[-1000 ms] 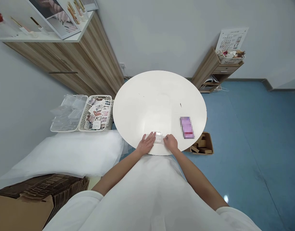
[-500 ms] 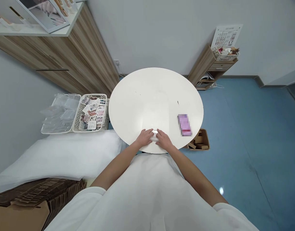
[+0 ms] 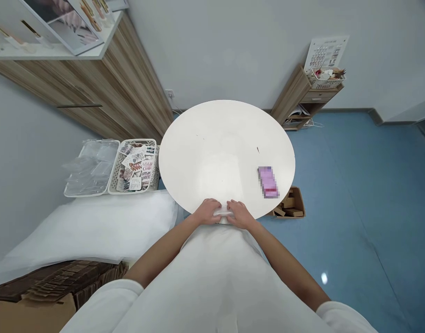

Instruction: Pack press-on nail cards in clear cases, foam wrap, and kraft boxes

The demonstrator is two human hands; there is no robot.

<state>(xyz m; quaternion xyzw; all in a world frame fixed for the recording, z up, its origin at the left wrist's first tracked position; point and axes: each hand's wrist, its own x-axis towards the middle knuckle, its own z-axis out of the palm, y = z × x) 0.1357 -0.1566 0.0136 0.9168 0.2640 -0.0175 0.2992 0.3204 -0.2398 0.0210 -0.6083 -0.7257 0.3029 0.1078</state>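
Your two hands meet at the near edge of the round tabletop (image 3: 226,138), right in front of your body. Between them is a small pale packet (image 3: 222,213), and only a strip of it shows. Your left hand (image 3: 207,211) is curled over its left end and your right hand (image 3: 240,214) over its right end, with the fingers bent down onto it. Both hands appear to be grasping it from opposite sides. A hold like that probably keeps something thin and slippery from sliding, and working at the near edge keeps your elbows in and the packet under your eyes. I cannot tell whether the packet lies flat on the tabletop or is lifted slightly off it.

A pink item (image 3: 268,181) lies near the right edge of the tabletop, well apart from your hands, so it is out of the way but likely within reach of your right hand.

Off the left edge, a basket (image 3: 136,166) full of small printed cards stands just beside a clear tray (image 3: 89,169) of transparent pieces. Both rest at the far end of the bed (image 3: 94,226), which is covered in white, so they are on your left-hand side. An open cardboard box (image 3: 288,206) stands on the floor under the right edge of the tabletop, below the pink item.
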